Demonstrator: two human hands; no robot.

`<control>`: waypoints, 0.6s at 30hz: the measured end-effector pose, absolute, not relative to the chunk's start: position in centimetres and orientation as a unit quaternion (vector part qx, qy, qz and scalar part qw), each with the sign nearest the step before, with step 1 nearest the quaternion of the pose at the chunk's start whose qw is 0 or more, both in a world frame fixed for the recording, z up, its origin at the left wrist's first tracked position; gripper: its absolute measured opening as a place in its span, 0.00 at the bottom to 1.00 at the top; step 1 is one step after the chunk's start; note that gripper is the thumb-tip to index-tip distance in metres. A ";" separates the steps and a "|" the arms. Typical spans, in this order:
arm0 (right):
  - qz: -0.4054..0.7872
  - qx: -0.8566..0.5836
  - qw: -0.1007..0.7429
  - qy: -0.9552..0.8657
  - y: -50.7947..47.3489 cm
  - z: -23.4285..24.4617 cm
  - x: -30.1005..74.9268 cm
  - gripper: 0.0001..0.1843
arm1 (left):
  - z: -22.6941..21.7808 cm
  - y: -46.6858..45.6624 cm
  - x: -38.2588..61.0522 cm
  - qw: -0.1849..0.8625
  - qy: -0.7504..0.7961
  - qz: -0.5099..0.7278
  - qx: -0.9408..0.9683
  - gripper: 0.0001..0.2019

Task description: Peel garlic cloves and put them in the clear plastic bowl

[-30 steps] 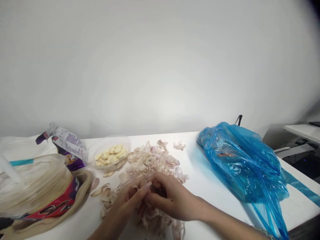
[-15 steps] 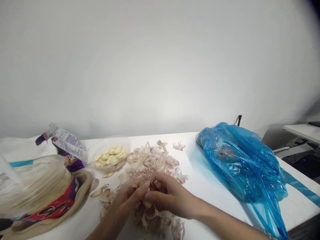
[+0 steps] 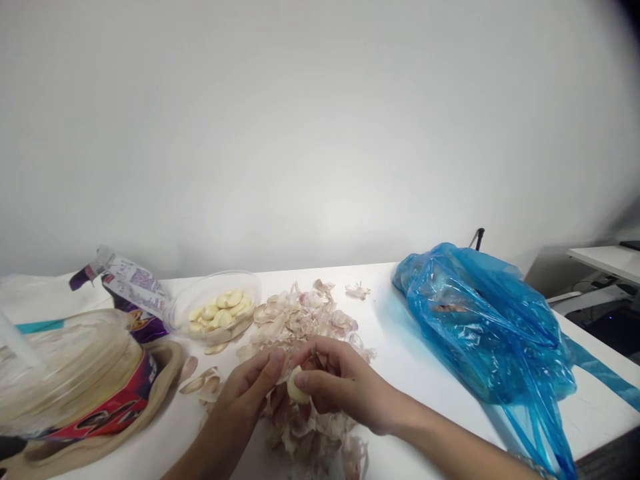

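I've got a garlic clove [image 3: 296,389] pinched in my right hand [image 3: 340,387] over the skins [image 3: 310,427], left hand [image 3: 245,390] fingers closed on its peel, bowl [image 3: 215,310] just behind

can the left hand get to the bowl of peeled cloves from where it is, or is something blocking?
Probably yes. The left hand sits just in front of the bowl; only loose cloves lie flat between them. It shares the garlic clove with the right hand.

Plain pale wall [image 3: 320,133] behind white table [image 3: 430,373]; another white desk [image 3: 607,260] at right
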State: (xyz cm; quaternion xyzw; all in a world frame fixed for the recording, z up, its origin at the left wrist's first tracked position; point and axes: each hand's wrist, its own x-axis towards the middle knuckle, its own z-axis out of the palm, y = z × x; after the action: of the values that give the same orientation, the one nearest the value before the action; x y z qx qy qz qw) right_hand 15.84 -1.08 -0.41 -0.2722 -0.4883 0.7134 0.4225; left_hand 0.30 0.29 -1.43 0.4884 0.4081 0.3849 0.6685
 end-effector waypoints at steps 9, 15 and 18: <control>0.711 -0.255 0.433 -0.492 -1.3 -0.2 15.8 0.09 | -1.2 0.3 0.3 0.703 0.394 0.413 0.424 0.14; 0.704 -0.265 0.436 -0.494 -1.2 0.0 15.9 0.08 | -1.4 0.1 0.3 0.706 0.391 0.425 0.411 0.14; 0.694 -0.272 0.440 -0.501 -1.1 0.0 15.8 0.08 | -1.6 0.1 0.1 0.700 0.387 0.432 0.416 0.15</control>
State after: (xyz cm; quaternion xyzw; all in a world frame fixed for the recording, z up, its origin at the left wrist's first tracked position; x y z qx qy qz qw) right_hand 15.80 -1.09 0.00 -0.2723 -0.5005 0.6939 0.4403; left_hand 0.13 0.10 -1.57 0.4162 0.3870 0.4322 0.7002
